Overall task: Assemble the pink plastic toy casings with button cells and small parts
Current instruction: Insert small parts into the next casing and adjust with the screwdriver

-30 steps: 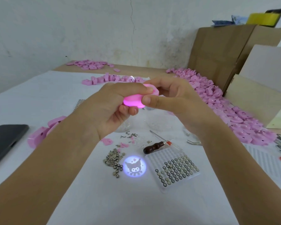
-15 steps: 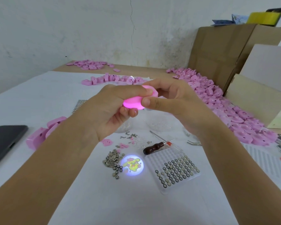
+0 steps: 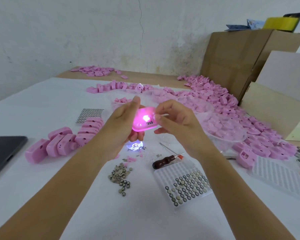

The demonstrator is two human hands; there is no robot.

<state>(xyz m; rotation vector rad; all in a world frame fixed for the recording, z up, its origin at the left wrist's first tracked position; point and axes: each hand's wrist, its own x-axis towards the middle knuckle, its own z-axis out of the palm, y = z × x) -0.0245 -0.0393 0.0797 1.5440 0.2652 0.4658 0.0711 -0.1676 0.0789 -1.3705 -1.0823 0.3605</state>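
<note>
**Head view.** We took the wooden-handled awl (image 3: 164,161) on the white table (image 3: 47,108) as the reference for all positions. One glowing casing (image 3: 142,122) was held in the air beyond the awl and slightly to its left, with its open side towards the camera. The left hand (image 3: 123,122) gripped it, thumb over the top edge and fingers curled beneath. The right hand (image 3: 177,122) pinched a pale sliver (image 3: 164,115) at the casing's right rim between thumb and forefinger. We could not tell what the sliver was.

**Handling, as we judged it.** The casing looked to be a light, stiff, thin-walled shell with a smooth skin, liable to slip. We would hold it by the outer side walls. Fingers should stay clear of the open face, where the lit element and a dark part sat exposed and could be dislodged.

**Count.**
- One lit casing, two hands and one awl.
- One phone (image 3: 3,153), far left of the awl.
- Three cell trays:
  - the near tray (image 3: 185,186), just in front of the awl, partly filled;
  - the right tray (image 3: 280,177), apparently without cells;
  - the far tray (image 3: 90,115), beyond the awl to the left.
- One loose cell heap (image 3: 120,175), in front of the awl to its left.
- The left casing group (image 3: 62,144) and the right casing heap (image 3: 232,110) held too many to count.
</note>
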